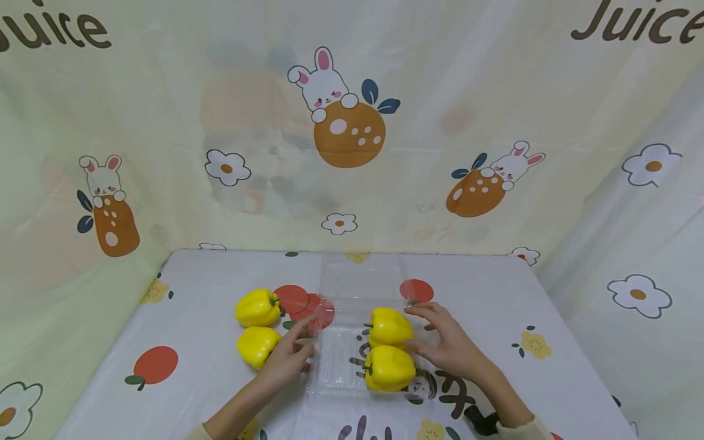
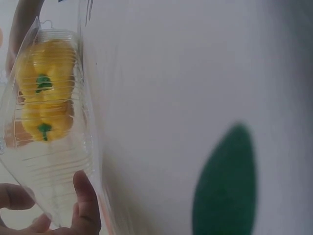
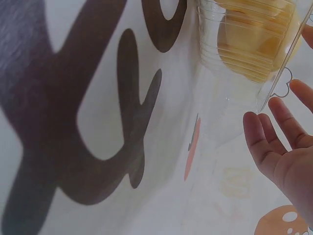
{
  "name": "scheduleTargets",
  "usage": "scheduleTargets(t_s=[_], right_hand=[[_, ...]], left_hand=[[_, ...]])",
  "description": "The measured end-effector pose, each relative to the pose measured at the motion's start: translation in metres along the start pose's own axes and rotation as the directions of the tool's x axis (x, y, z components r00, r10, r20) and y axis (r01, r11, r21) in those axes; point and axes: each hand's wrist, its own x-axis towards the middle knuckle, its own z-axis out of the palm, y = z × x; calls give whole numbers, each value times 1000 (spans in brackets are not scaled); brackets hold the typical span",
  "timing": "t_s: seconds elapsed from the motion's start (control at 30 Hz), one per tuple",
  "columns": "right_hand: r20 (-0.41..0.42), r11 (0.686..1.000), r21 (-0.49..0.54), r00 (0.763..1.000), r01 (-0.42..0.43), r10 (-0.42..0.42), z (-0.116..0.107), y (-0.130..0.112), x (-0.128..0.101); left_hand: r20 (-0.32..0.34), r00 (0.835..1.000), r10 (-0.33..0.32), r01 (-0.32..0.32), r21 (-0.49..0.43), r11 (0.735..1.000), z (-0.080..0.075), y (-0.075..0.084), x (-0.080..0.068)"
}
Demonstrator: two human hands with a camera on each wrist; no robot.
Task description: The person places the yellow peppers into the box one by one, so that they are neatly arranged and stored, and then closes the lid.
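Clear plastic clamshell tray (image 1: 352,342) sits mid-table, lid (image 1: 360,278) folded open toward the back wall. Two yellow bell peppers sit in the tray's right half: rear pepper (image 1: 389,326) and front pepper (image 1: 388,368), touching each other, green stems facing left. Two more yellow peppers lie outside, left of the tray: one further back (image 1: 258,307), one nearer (image 1: 257,346), just beside each other. Left hand (image 1: 288,354) is at the tray's left edge, fingers extended and resting against the rim; the left wrist view shows the thumb (image 2: 85,203) against the clear plastic wall, other fingers loosely bent, not clamped around anything. Right hand (image 1: 448,339) is on the tray's right side, fingers straight and spread, fingertips touching or just beside the two peppers inside; cannot tell which from the head view. Right wrist view shows the fingers (image 3: 274,125) open and relaxed at the tray's clear edge, holding nothing. The table (image 1: 550,305) is covered with a white cloth with fruit and flower prints.
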Motion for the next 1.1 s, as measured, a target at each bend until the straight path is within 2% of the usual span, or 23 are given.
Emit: scheduleTargets(t_s=[0.2, 0.37, 0.67, 0.9, 1.1], right_hand=[[29, 993, 99, 998, -59, 56, -2, 2, -4], [44, 985, 125, 993, -116, 111, -2, 3, -7], [84, 953, 214, 976, -213, 199, -4, 8, -17], [179, 886, 333, 944, -323, 277, -8, 6, -17], [249, 844, 402, 929, -356, 273, -6, 8, -18]], left_hand=[[-6, 1000, 4, -4, -1, 1000, 0, -1, 0], [-8, 1000, 8, -8, -1, 1000, 1, -1, 0], [-4, 1000, 7, -7, -1, 1000, 1, 1, -1], [-10, 1000, 10, -10, 3, 1000, 1, 0, -2], [-2, 1000, 10, -10, -3, 1000, 1, 0, -2]])
